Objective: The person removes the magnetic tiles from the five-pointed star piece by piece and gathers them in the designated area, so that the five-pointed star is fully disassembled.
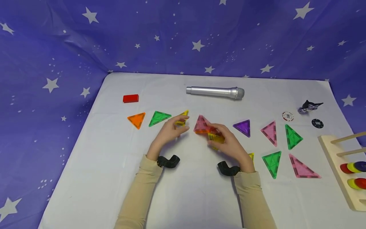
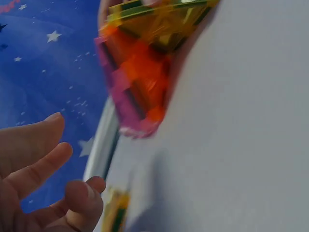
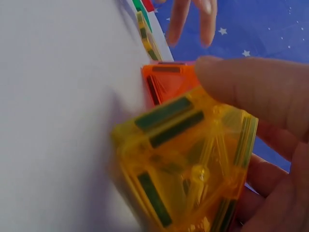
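Observation:
My right hand [image 1: 230, 144] holds a joined cluster of translucent magnetic tiles, its thumb on the yellow tile in the right wrist view. The cluster shows a pink triangle tile [image 1: 201, 122], an orange tile [image 2: 145, 72] and a yellow tile [image 3: 174, 140]. It is tilted, and blurred in the left wrist view. To the left of it, my left hand [image 1: 169, 129] hovers with loosely bent fingers and nothing in its grasp. Behind those fingers a yellow triangle tile [image 1: 185, 113] is partly hidden. A green triangle tile [image 1: 159, 118] and an orange triangle tile [image 1: 137, 120] lie farther left.
A silver microphone [image 1: 213, 91] lies at the back, a red block [image 1: 131, 98] at back left. On the right are a purple tile [image 1: 244, 128], several pink and green tiles, poker chips [image 1: 317, 123], a small dark figure [image 1: 308, 107] and a wooden rack [image 1: 333, 165] with coloured discs.

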